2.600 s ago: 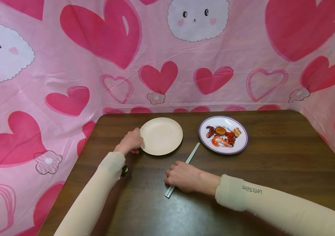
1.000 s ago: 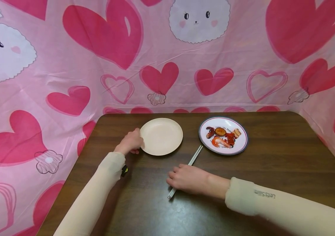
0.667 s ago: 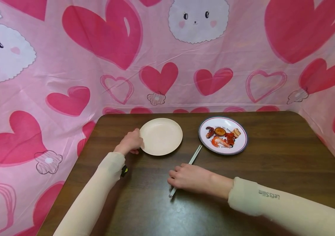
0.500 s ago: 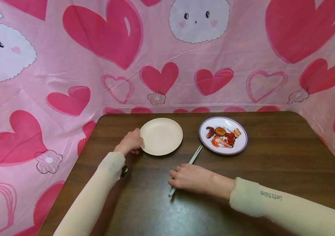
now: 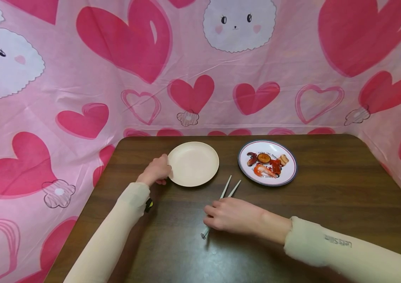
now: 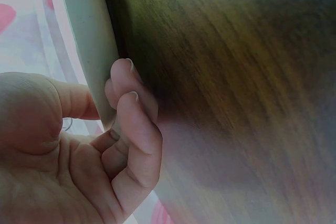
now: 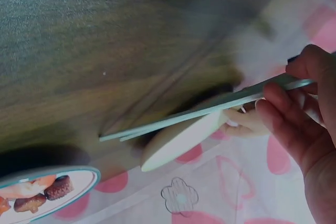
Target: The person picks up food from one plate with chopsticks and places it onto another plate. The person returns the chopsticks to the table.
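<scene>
My left hand pinches the left rim of the cream plate. In the left wrist view its thumb and curled fingers sit on either side of the rim. Over the table my right hand holds a pair of pale green chopsticks, their tips spread apart and pointing away from me. To the right, a white plate with a blue rim bears several food pieces, among them a shrimp and a round brown slice.
Both plates rest toward the far side of the dark wooden table. A pink cloth printed with hearts hangs behind the table and at both sides.
The chopsticks' tips have parted from lying side by side. My right hand has shifted slightly to the right and toward me. My left hand and both plates stay put.
</scene>
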### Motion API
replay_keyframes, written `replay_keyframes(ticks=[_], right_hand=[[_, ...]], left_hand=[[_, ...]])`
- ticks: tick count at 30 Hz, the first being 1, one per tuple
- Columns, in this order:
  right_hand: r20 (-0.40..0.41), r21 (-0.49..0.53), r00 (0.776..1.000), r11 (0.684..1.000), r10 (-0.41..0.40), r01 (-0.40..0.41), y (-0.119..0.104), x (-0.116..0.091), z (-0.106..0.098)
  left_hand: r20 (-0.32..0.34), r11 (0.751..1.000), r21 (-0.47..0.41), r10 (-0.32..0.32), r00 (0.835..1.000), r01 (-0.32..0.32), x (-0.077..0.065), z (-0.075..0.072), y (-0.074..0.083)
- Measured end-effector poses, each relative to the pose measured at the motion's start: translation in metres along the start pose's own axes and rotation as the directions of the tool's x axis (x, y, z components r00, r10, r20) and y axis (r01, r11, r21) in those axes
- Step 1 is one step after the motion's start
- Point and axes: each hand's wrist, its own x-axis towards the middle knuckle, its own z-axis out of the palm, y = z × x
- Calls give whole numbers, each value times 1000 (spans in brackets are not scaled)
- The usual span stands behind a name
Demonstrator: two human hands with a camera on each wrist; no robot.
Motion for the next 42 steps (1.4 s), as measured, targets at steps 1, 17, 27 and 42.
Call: replay_keyframes(ticks=[1, 17, 27, 42], right_hand=[[-17, -5, 1000, 1000, -2, 2, 0, -1, -2], [-376, 376, 868, 909, 325, -177, 27, -22, -24], [-409, 618, 715, 748, 567, -240, 49, -43, -32], [-216, 784, 615, 511, 758, -354, 64, -63, -17]], left_hand=[[0, 1000, 1, 0, 1000, 0, 0, 0, 0], [2, 1000, 2, -5, 1000, 5, 0, -1, 0], [-3, 1000, -10, -16, 1000, 16, 2, 1, -1], [-6, 1000, -17, -7, 1000, 7, 1, 1, -1]])
